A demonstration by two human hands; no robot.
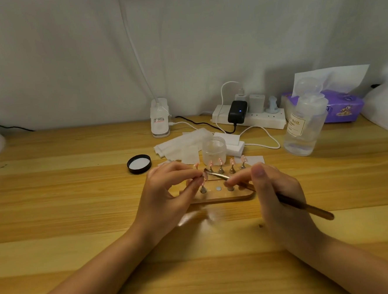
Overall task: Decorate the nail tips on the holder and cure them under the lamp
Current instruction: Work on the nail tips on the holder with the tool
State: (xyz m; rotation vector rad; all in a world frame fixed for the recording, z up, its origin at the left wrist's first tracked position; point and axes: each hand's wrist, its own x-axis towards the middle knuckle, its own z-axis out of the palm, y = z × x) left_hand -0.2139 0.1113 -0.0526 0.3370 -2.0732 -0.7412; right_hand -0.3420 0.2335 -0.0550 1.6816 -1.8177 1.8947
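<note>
The small pink nail tip on its metal stand is pinched in the left hand, lifted just above the oblong wooden holder, where five more pink tips stand in the back row. The right hand grips a slim gold-handled brush, bristles touching the tip. Short, light strokes seem wise (wrists braced on the striped wooden table), keeping gel off the stand. An open frosted jar sits just behind.

Home desk: wood-grain table, power strip w/ chargers, tissue box.
</note>
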